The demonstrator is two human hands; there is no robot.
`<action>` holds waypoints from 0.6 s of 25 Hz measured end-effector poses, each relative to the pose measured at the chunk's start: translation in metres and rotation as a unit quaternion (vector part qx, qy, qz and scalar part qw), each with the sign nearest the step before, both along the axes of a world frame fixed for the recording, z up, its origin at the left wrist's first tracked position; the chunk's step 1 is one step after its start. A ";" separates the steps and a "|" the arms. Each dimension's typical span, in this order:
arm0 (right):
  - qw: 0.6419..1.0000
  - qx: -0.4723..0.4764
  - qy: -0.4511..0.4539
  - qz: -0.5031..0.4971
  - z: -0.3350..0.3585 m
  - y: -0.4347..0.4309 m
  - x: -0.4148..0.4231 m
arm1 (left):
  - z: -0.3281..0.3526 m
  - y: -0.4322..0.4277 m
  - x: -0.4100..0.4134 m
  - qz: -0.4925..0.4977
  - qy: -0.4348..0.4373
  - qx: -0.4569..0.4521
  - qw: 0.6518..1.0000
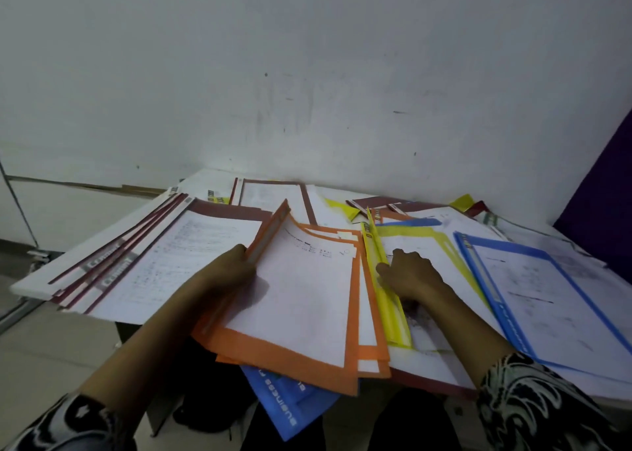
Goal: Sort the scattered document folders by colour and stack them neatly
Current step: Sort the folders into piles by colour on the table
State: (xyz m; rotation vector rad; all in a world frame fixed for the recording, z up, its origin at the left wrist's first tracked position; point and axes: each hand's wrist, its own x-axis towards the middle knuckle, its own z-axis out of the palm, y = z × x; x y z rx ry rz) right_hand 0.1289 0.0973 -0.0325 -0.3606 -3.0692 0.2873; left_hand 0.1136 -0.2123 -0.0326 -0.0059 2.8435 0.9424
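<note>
Left hand (236, 269): grips the spine edge of the top orange plastic document folder (301, 300), tilted up, centre of frame.
Right hand (412, 274): lies on the yellow plastic folder (393, 307), right of centre, thumb against its spine; cannot tell whether it grips.
Orange stack (371, 351): beneath the held folder, overhanging the near edge.
Maroon folders (119, 266): fanned pile, left.
Blue folder (547, 290): flat, right.
White table (30, 284): bears everything.

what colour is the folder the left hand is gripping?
Orange. The left hand grips the orange folder at its spine edge. Head view shows it best.
</note>
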 end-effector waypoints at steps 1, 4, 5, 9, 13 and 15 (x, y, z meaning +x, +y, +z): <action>1.000 -0.008 0.005 -0.002 0.001 0.004 0.000 | -0.002 0.002 0.001 -0.004 -0.003 -0.026 1.000; 1.000 -0.006 0.021 0.000 -0.001 0.006 0.005 | -0.010 0.008 0.002 0.004 0.003 -0.114 0.993; 1.000 -0.004 0.026 0.001 -0.003 0.004 0.006 | -0.012 0.010 0.001 0.016 0.004 -0.116 0.993; 0.999 0.004 0.037 0.007 -0.006 -0.003 0.005 | -0.005 0.024 -0.004 0.056 -0.012 -0.067 0.996; 0.999 -0.002 0.042 0.011 -0.009 -0.001 0.004 | 0.000 0.037 -0.009 0.079 -0.047 0.006 0.996; 0.999 -0.010 0.047 0.011 -0.010 0.000 0.004 | -0.004 0.042 -0.009 0.089 -0.060 0.081 0.991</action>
